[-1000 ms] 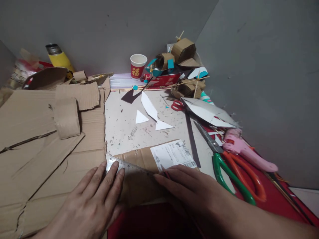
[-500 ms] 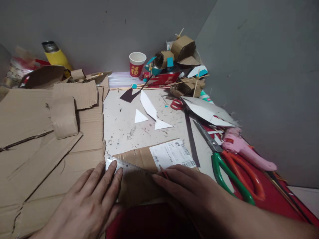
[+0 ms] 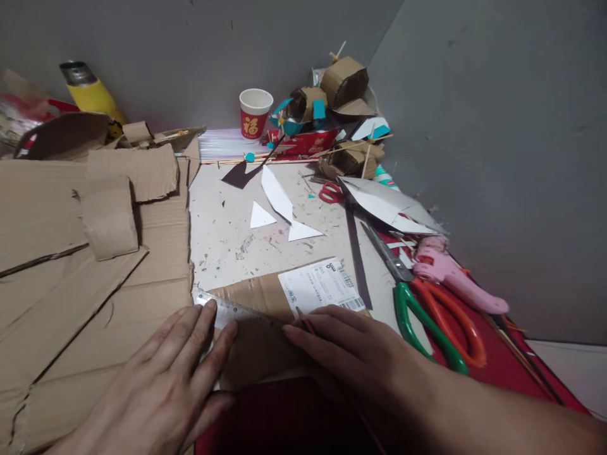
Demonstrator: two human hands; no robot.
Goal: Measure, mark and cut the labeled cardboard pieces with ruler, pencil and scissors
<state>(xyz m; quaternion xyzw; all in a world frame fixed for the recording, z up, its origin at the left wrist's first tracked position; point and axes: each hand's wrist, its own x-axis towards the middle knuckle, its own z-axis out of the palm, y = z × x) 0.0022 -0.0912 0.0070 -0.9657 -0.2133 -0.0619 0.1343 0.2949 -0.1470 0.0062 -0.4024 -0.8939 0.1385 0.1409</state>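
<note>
My left hand (image 3: 165,385) lies flat with spread fingers, pressing the left end of a metal ruler (image 3: 241,311) onto a brown cardboard piece (image 3: 258,335) that bears a white shipping label (image 3: 320,287). My right hand (image 3: 360,357) rests on the same cardboard at the ruler's right end and grips a thin red pen (image 3: 305,322), its tip at the ruler's edge. Most of the pen is hidden by the fingers.
Large torn cardboard sheets (image 3: 85,253) cover the left. Green-handled and orange-handled scissors (image 3: 427,316), a pink glue gun (image 3: 450,275) and a dark strip (image 3: 355,253) lie at the right. White paper scraps (image 3: 277,202), a red paper cup (image 3: 255,114), cardboard models (image 3: 341,88) and a yellow bottle (image 3: 90,95) sit farther back.
Both hands stay on the ruler and cardboard. The view has shifted slightly, so everything sits a little lower-left in frame. The left fingers spread a bit more.
</note>
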